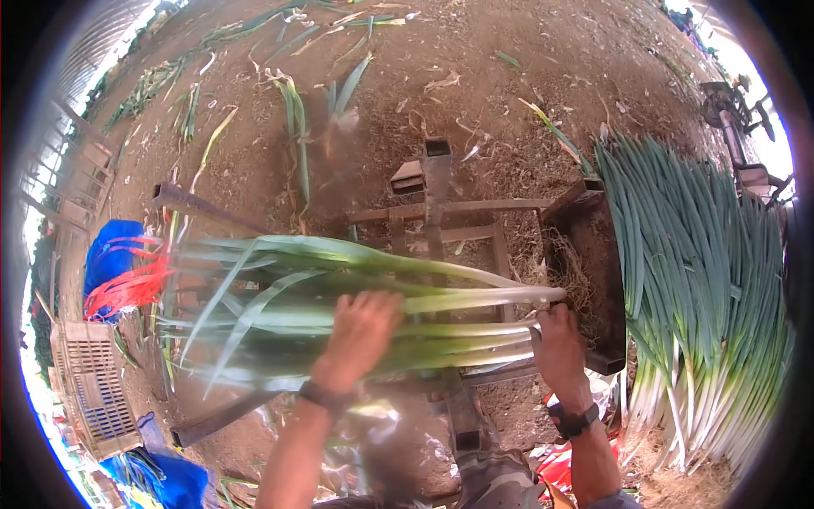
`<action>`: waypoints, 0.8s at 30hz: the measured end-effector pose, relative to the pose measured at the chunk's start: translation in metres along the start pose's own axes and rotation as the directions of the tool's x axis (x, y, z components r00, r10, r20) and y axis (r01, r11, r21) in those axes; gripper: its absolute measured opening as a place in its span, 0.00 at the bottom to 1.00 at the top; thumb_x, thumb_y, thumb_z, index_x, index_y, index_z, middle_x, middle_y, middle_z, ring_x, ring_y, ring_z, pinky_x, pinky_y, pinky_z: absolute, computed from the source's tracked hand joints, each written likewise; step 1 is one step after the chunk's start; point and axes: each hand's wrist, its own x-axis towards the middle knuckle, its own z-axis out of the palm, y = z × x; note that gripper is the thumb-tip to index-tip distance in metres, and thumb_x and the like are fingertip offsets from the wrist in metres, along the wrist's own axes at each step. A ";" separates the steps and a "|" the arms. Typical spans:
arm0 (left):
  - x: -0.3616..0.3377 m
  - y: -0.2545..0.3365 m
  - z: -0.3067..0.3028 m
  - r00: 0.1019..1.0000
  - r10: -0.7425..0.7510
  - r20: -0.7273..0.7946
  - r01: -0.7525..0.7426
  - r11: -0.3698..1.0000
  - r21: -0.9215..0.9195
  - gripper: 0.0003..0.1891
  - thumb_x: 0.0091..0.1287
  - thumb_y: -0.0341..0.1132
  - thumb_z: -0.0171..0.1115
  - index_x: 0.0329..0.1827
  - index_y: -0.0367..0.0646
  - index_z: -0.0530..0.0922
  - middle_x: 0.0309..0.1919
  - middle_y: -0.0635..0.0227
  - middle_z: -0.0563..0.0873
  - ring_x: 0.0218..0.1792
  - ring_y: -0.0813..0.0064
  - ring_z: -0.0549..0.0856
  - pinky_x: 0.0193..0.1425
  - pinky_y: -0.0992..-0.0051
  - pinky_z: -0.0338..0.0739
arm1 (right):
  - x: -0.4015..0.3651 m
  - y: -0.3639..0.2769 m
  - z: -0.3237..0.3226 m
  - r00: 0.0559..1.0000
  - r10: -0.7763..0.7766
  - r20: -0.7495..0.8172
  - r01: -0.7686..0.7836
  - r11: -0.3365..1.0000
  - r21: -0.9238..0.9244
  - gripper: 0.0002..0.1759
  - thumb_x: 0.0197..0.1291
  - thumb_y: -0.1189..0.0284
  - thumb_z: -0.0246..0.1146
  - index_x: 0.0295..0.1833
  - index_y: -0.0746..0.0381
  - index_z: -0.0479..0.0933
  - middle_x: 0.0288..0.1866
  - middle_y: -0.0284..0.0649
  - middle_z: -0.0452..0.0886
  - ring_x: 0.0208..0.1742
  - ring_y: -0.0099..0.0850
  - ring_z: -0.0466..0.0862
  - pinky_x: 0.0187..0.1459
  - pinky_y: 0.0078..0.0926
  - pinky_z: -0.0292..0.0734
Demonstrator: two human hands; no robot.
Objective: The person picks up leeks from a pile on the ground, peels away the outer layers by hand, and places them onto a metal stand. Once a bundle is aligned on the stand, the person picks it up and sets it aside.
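Dull, rust-brown metal forms the square-tubed frame, its open-ended bars rough and matt, and the dark trough at its right end, worn and scuffed. Rough, matt earth spreads beneath. Glossy red plastic strands lie against smooth blue plastic near the ground's left edge, above a dusty, matt plastic crate. Camouflage cloth, matt, shows at the bottom edge.

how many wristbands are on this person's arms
2. One dark wristband is at the left hand, over the long green stalks; the other dark wristband is at the right hand, by their pale ends.
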 end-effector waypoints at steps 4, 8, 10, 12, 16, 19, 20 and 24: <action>-0.010 0.012 0.009 1.000 0.008 -0.003 -0.008 0.999 0.046 0.17 0.64 0.35 0.72 0.55 0.45 0.81 0.45 0.63 0.84 0.50 0.60 0.83 0.57 0.58 0.72 | 0.001 0.010 0.009 0.994 -0.050 -0.100 0.056 0.997 0.054 0.18 0.64 0.74 0.67 0.59 0.62 0.78 0.58 0.50 0.77 0.59 0.51 0.79 0.58 0.50 0.80; -0.007 0.016 0.008 1.000 -0.020 0.010 0.019 0.999 0.042 0.17 0.65 0.35 0.71 0.55 0.45 0.79 0.46 0.62 0.83 0.51 0.59 0.83 0.59 0.55 0.71 | 0.008 0.009 -0.003 0.992 -0.033 -0.118 0.048 0.991 0.125 0.20 0.64 0.74 0.67 0.61 0.62 0.76 0.57 0.50 0.79 0.58 0.54 0.81 0.58 0.50 0.81; -0.009 0.016 0.010 0.999 -0.032 0.014 0.032 0.999 0.016 0.18 0.65 0.35 0.71 0.57 0.45 0.79 0.47 0.61 0.84 0.52 0.58 0.83 0.60 0.54 0.71 | 0.018 0.001 -0.017 0.996 0.001 -0.092 0.006 0.997 0.071 0.20 0.64 0.74 0.66 0.60 0.63 0.76 0.56 0.49 0.80 0.58 0.53 0.81 0.57 0.50 0.81; -0.010 0.016 0.012 0.999 -0.050 0.011 0.050 0.999 0.005 0.18 0.65 0.35 0.71 0.57 0.44 0.80 0.49 0.61 0.84 0.53 0.59 0.83 0.61 0.54 0.71 | 0.030 -0.007 -0.023 0.998 -0.027 -0.061 0.026 1.000 -0.013 0.14 0.65 0.74 0.62 0.56 0.63 0.79 0.56 0.50 0.81 0.57 0.52 0.82 0.55 0.49 0.83; -0.013 0.016 0.013 0.998 -0.053 -0.030 0.053 0.999 -0.014 0.18 0.65 0.34 0.71 0.57 0.43 0.81 0.51 0.60 0.85 0.54 0.58 0.83 0.62 0.54 0.70 | 0.045 -0.010 -0.022 0.995 -0.055 0.086 0.068 0.986 -0.153 0.11 0.66 0.75 0.59 0.50 0.64 0.83 0.55 0.51 0.82 0.56 0.52 0.83 0.55 0.48 0.84; -0.016 0.017 0.015 0.997 -0.052 -0.052 0.050 0.998 -0.025 0.17 0.65 0.34 0.71 0.56 0.43 0.82 0.51 0.60 0.86 0.53 0.58 0.84 0.62 0.54 0.70 | 0.043 -0.004 -0.019 0.986 -0.081 0.142 0.097 0.990 -0.105 0.11 0.63 0.70 0.65 0.48 0.64 0.82 0.50 0.50 0.82 0.55 0.51 0.83 0.55 0.53 0.81; -0.014 0.018 0.013 0.997 -0.057 -0.055 0.056 0.998 -0.026 0.17 0.65 0.34 0.71 0.55 0.43 0.82 0.50 0.60 0.86 0.53 0.58 0.84 0.62 0.54 0.71 | 0.046 -0.002 -0.016 0.987 -0.082 0.140 0.099 0.988 -0.118 0.10 0.64 0.72 0.63 0.47 0.64 0.82 0.51 0.50 0.82 0.55 0.51 0.83 0.54 0.52 0.82; 0.000 0.019 0.008 0.995 -0.097 0.001 0.097 0.995 -0.038 0.13 0.67 0.34 0.69 0.52 0.43 0.82 0.49 0.61 0.86 0.50 0.58 0.84 0.62 0.53 0.71 | 0.053 0.003 -0.006 0.993 -0.091 0.081 0.102 0.985 -0.137 0.09 0.65 0.75 0.58 0.45 0.64 0.82 0.52 0.51 0.82 0.56 0.51 0.83 0.52 0.51 0.85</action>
